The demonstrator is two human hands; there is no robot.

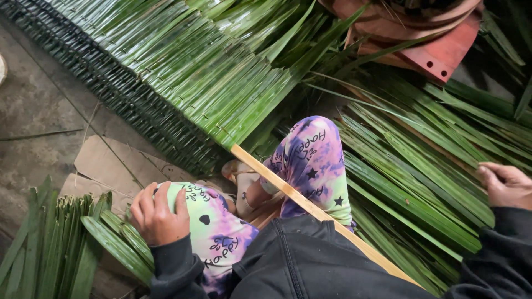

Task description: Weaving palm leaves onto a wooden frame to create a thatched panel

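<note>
the right hand (505,185) rests half-curled, fingertips on the loose palm leaves (421,166) just beside it, gripping none, while the left hand (158,213) cups the knee (205,216) (these long, light, glossy blades probably flex and slip, so pinch near one end).

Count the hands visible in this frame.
2. The left hand rests on the person's left knee, beside folded green leaves. The right hand lies at the frame's right edge on loose leaves, partly cut off.
</note>
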